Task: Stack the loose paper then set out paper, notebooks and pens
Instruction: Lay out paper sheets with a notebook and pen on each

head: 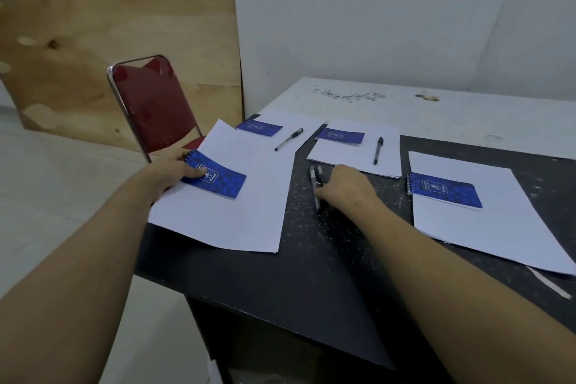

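Observation:
Several stacks of white paper lie on the black table (311, 274). On the near left stack (230, 218) my left hand (174, 171) grips a blue spiral notebook (218, 179) by its bound end, thumb on the cover. My right hand (343, 187) rests on the bare table between the stacks, fingers curled round two pens (314, 179). The far left stack (290, 120) and the far middle stack (358, 153) each carry a blue notebook (259, 128) (340, 136) and a pen (289, 139) (378, 150). The right stack (486, 227) carries only a blue notebook (445, 190).
A red chair (149, 103) with a chrome frame stands at the table's left end, in front of a plywood sheet (109, 40). The far part of the table is white and speckled (436, 115). A thin white strip (551, 284) lies near the right edge.

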